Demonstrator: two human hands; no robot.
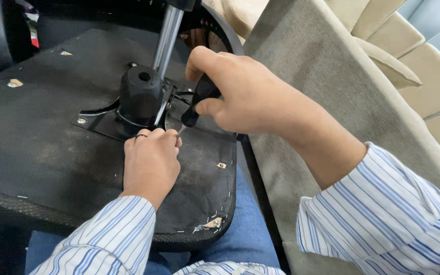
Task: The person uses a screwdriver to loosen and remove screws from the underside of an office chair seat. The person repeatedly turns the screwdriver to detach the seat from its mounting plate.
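You see one black-handled screwdriver (pixel 198 101), one upturned black fabric-covered chair seat (pixel 36 132), and, at its centre, one shiny metal column (pixel 166 38).

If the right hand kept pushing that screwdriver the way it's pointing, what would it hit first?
Probably the left hand's fingers, bunched right at the tip. Behind them lies the metal plate on the seat underside; the right hand aims the screwdriver down-left.

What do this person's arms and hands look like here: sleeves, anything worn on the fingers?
Both arms wear long sleeves of a white shirt with blue stripes, cuffs ending at the wrists. The hands are bare, no gloves. The left hand has a thin dark ring on one finger. The right hand shows no ring or watch in this view.
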